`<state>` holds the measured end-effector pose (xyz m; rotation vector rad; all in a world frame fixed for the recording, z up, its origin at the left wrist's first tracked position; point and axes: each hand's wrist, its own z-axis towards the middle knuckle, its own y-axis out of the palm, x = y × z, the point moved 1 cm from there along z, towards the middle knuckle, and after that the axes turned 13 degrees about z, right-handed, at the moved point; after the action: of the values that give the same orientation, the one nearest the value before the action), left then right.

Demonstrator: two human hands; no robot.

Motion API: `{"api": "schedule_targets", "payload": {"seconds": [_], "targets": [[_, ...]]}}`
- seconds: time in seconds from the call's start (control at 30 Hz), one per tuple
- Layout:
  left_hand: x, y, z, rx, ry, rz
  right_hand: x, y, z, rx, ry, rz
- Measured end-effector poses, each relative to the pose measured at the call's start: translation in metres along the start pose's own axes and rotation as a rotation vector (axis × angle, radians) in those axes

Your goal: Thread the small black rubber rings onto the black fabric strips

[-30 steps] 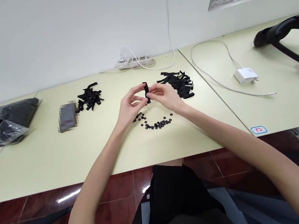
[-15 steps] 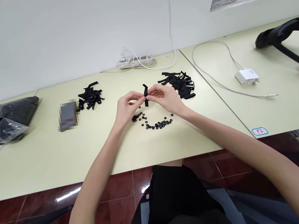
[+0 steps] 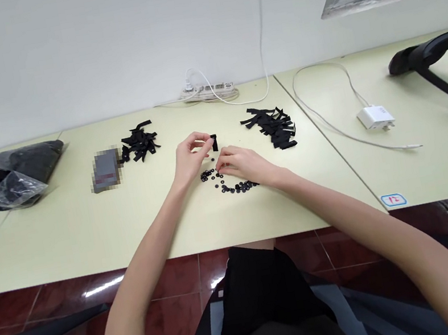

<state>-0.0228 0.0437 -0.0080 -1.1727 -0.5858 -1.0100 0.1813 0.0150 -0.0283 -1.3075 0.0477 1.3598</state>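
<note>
My left hand (image 3: pixel 191 159) pinches a short black fabric strip (image 3: pixel 214 143) between thumb and fingertips, held upright just above the table. My right hand (image 3: pixel 247 164) is lower and to the right, its fingertips brought together among small black round pieces (image 3: pixel 242 187), several of them ring-shaped. A dark piece is at those fingertips, too small to tell whether it is gripped. The round pieces lie in a loose curve, partly hidden by the right hand.
Piles of black strips lie at left (image 3: pixel 139 143) and right (image 3: pixel 272 125). Farther left are a blurred grey object (image 3: pixel 106 170) and a plastic bag (image 3: pixel 21 174). A power strip (image 3: pixel 210 91), white charger (image 3: pixel 375 116) with cable, and black headset (image 3: pixel 427 68) are also on the table (image 3: pixel 130 224).
My right hand has let go of the strip and moved down to the round pieces. The left hand keeps the strip, which looks shorter now. The view has shifted slightly.
</note>
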Motion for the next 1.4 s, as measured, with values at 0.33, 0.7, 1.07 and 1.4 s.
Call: {"api": "schedule_targets", "payload": {"seconds": [0.33,0.7,1.07,1.4], "targets": [[0.0,0.001,-0.001,-0.02,-0.01,0.014,-0.005,0.002,0.002,-0.058,-0.002,-0.11],[0.003,0.0,-0.001,-0.026,-0.025,-0.023,-0.001,0.002,0.002,0.006,0.051,0.02],[0.012,-0.001,-0.004,-0.15,-0.11,-0.185,0.003,-0.028,0.008,0.481,0.101,0.546],[0.013,0.005,-0.008,-0.174,-0.092,-0.181,-0.004,-0.027,0.007,0.519,0.133,0.679]]}}
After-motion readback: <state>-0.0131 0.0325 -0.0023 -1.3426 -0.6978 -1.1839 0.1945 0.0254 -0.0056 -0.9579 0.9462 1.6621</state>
